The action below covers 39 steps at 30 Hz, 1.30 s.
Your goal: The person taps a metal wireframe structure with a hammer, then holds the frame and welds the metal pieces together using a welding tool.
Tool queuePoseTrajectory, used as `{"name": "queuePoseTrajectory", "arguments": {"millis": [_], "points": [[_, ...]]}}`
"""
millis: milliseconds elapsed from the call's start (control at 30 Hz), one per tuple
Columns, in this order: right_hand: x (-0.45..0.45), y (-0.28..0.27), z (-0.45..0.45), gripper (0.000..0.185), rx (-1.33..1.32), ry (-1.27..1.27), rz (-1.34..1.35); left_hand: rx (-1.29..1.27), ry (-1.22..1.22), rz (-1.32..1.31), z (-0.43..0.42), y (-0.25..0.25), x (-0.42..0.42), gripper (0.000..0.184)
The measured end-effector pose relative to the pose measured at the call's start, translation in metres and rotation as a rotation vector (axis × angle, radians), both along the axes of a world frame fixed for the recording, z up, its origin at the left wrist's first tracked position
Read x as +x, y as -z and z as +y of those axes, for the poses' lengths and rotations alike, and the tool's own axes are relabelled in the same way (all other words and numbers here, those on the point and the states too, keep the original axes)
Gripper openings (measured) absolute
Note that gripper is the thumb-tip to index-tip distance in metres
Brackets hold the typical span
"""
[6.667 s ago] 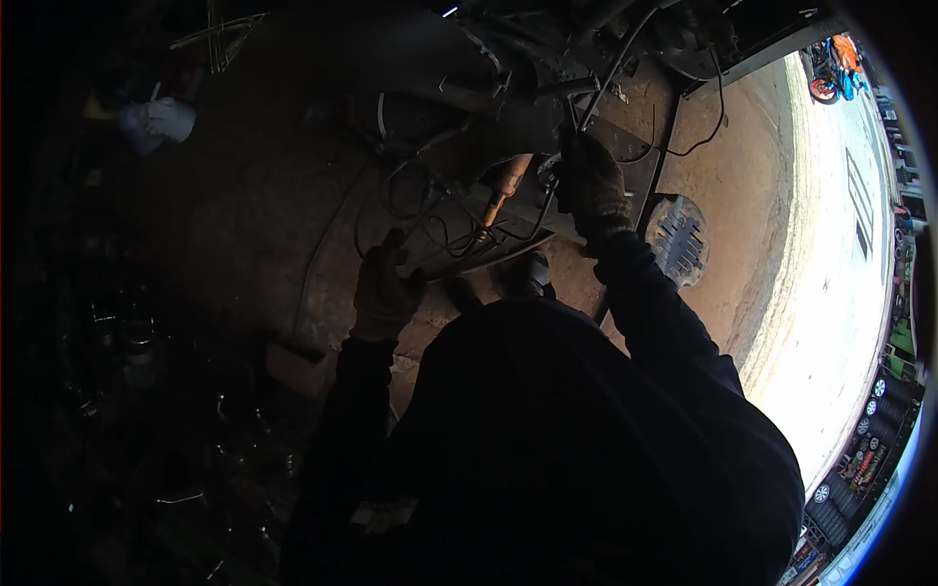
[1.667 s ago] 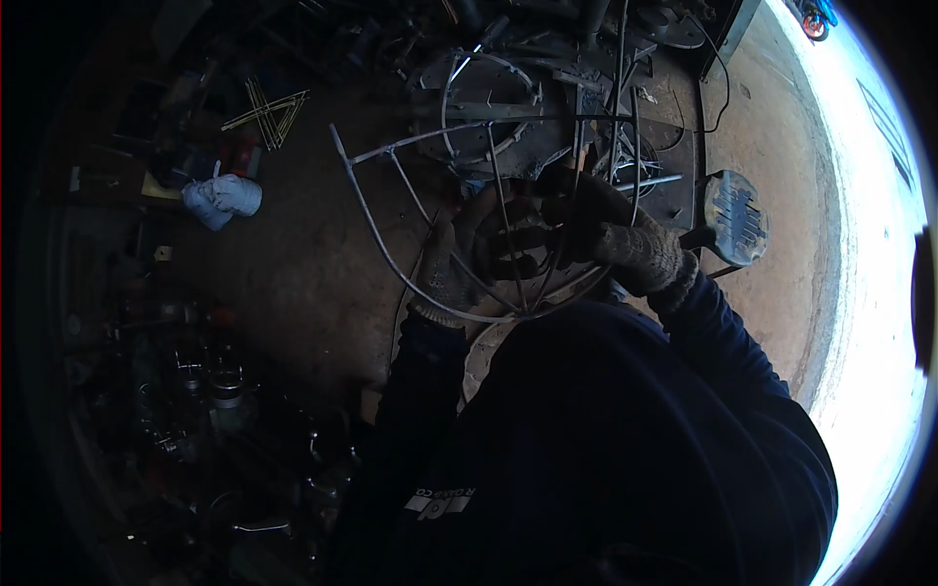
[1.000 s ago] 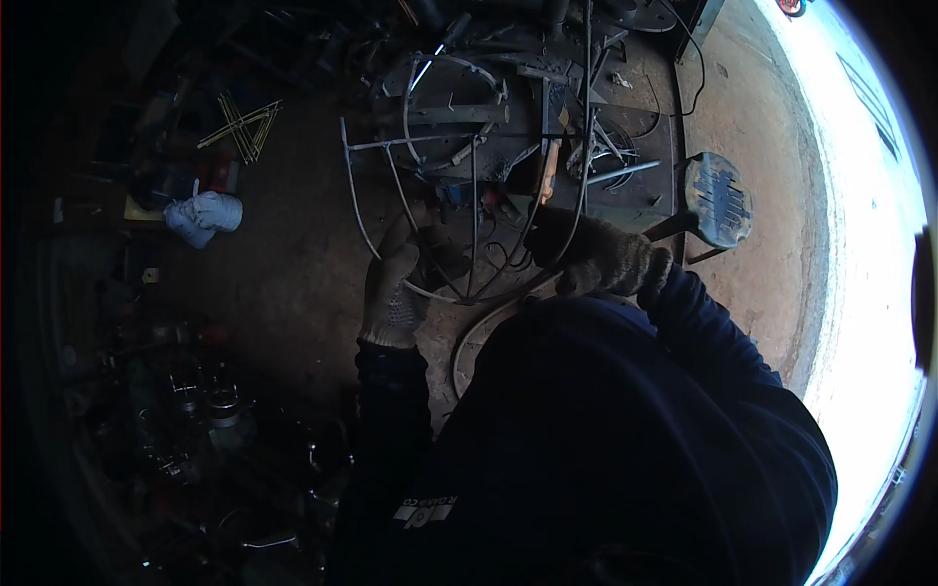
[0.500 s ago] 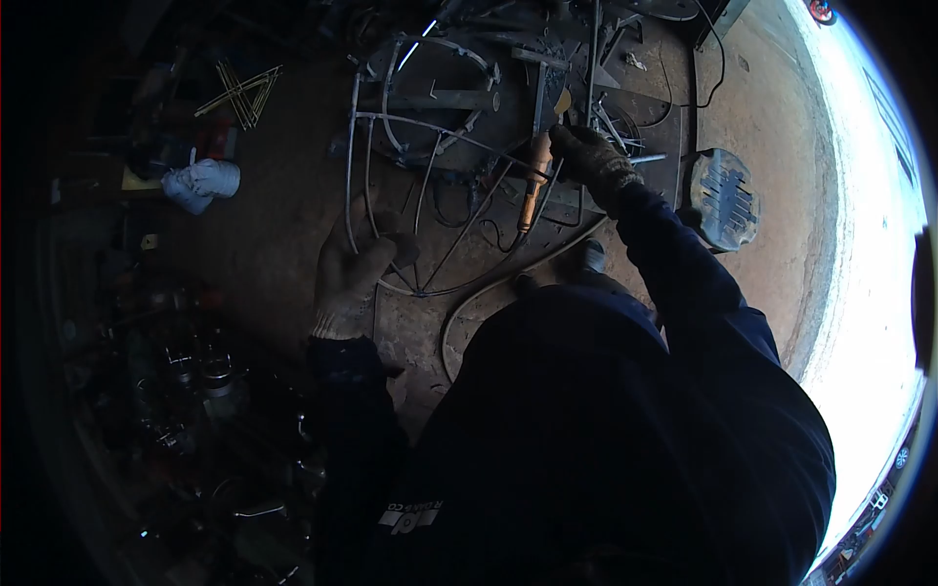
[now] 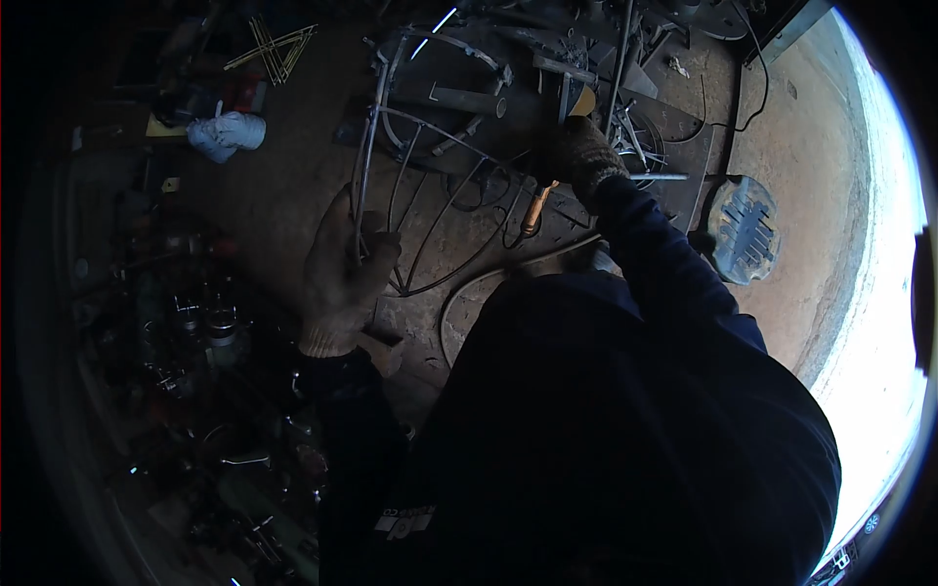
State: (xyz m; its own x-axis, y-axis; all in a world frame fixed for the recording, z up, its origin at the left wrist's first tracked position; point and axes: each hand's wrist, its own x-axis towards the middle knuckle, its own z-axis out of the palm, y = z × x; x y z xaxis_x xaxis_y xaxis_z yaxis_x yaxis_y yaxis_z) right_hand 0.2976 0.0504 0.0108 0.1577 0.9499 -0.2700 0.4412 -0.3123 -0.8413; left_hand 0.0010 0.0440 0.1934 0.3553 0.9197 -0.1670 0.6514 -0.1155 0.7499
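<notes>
A frame of curved metal rods (image 5: 455,198) is held up in front of me, its left upright in my left hand (image 5: 342,259). That gloved hand is closed round the rod, thumb on the near side. My right hand (image 5: 586,159), also gloved, is closed at the far right end of the frame; its fingers are dark and partly hidden. Beneath that hand lies an orange angle grinder (image 5: 535,209), its upper part covered by the hand. A round metal ring (image 5: 389,117) rests behind the frame.
A worn plastic stool (image 5: 745,230) stands at the right. Metal offcuts and rods (image 5: 640,137) crowd the far side. A hose (image 5: 459,298) curves by my feet. Yellowish rods (image 5: 274,51) and a pale cloth bundle (image 5: 227,135) lie far left; dark machinery (image 5: 223,327) is near left.
The frame has tilted and looks narrower, its right end shifted left. My right hand has moved left over the grinder, covering more of it. The head view has turned slightly.
</notes>
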Motion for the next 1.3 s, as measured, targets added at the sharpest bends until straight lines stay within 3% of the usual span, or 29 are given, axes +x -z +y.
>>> {"name": "queuePoseTrajectory", "arguments": {"millis": [33,67,100,167,200,267,333,400,433,500,533,600,667,733,800,867,900,1100,1233,1300], "points": [[0.001,-0.014,-0.006,0.042,-0.180,0.280,0.510,-0.001,0.008,-0.002,0.002,0.004,-0.001,0.049],[0.005,0.015,-0.006,0.042,-0.174,0.291,0.506,0.017,0.016,-0.028,0.005,0.007,-0.002,0.058],[0.004,0.020,-0.006,0.041,-0.003,0.218,0.272,0.034,0.026,-0.056,0.009,0.009,-0.001,0.068],[0.013,0.025,-0.009,0.037,-0.193,0.396,0.373,0.013,0.050,-0.055,0.017,0.009,0.003,0.068],[0.016,0.009,-0.018,0.037,-0.188,0.414,0.369,-0.013,0.060,-0.046,0.021,0.009,0.003,0.069],[0.020,0.000,-0.036,0.032,-0.137,0.549,0.652,-0.011,0.102,-0.073,0.031,0.011,0.002,0.069],[0.022,0.020,-0.056,0.031,-0.044,0.560,0.582,-0.010,0.139,-0.099,0.042,0.012,0.000,0.069],[0.018,0.027,-0.087,0.045,0.259,0.584,0.830,0.139,0.284,-0.081,0.053,0.009,-0.001,0.068],[0.017,0.032,-0.102,0.045,0.257,0.596,0.819,0.130,0.293,-0.090,0.057,0.008,-0.002,0.068],[0.013,0.034,-0.127,0.045,0.195,0.761,0.818,0.363,0.426,0.037,0.066,0.006,-0.002,0.070],[0.007,0.032,-0.135,0.045,0.195,0.771,0.804,0.357,0.432,0.023,0.071,0.007,-0.002,0.070],[-0.010,0.025,-0.149,0.044,-0.050,0.882,0.539,0.209,0.412,-0.028,0.078,0.011,-0.002,0.075],[-0.021,0.082,-0.172,0.042,0.232,0.577,-0.044,0.245,0.447,-0.051,0.084,0.017,-0.003,0.077],[-0.039,0.077,-0.170,0.035,0.364,0.667,-0.154,0.273,0.477,-0.068,0.084,0.021,-0.006,0.078],[-0.053,0.067,-0.170,0.032,0.426,0.687,-0.258,0.118,0.429,-0.118,0.082,0.020,-0.009,0.073],[-0.071,0.022,-0.160,0.038,0.130,0.657,0.375,0.158,0.440,-0.120,0.081,0.025,-0.014,0.074],[-0.074,0.006,-0.154,0.035,0.065,0.605,0.493,0.203,0.448,-0.119,0.082,0.027,-0.016,0.075],[-0.083,0.026,-0.143,0.033,0.123,0.583,0.300,0.413,0.548,-0.094,0.085,0.038,-0.017,0.082],[-0.081,0.024,-0.135,0.033,0.203,0.559,0.344,0.319,0.468,-0.196,0.076,0.041,-0.016,0.083],[-0.076,0.032,-0.131,0.032,0.344,0.433,0.182,0.344,0.453,-0.212,0.072,0.042,-0.020,0.086]]}}
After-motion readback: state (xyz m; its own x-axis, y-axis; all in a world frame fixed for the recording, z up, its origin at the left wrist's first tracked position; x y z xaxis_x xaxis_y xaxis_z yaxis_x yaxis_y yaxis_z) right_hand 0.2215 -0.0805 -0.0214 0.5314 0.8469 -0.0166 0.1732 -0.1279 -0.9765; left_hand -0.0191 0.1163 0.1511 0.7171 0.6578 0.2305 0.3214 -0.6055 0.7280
